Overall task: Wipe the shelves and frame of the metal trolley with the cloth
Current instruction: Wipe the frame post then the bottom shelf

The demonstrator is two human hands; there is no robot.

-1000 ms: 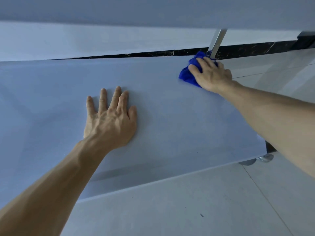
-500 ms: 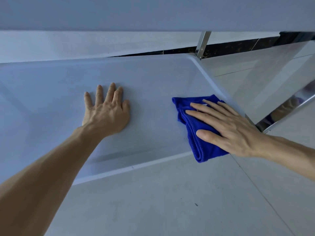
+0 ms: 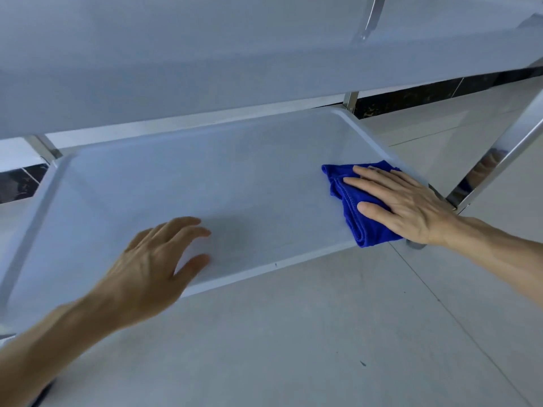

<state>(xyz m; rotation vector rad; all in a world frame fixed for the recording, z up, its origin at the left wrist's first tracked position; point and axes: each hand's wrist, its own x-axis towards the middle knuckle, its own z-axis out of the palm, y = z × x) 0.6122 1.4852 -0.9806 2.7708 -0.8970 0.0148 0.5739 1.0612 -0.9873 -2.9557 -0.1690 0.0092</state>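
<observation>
Two hands: our right hand presses flat on the blue cloth; left hand hovers, loosely spread, holding nothing.
Cloth spot: lower shelf, right front corner.
Risk: cloth overhangs the edge, we could push it off onto the floor.
</observation>
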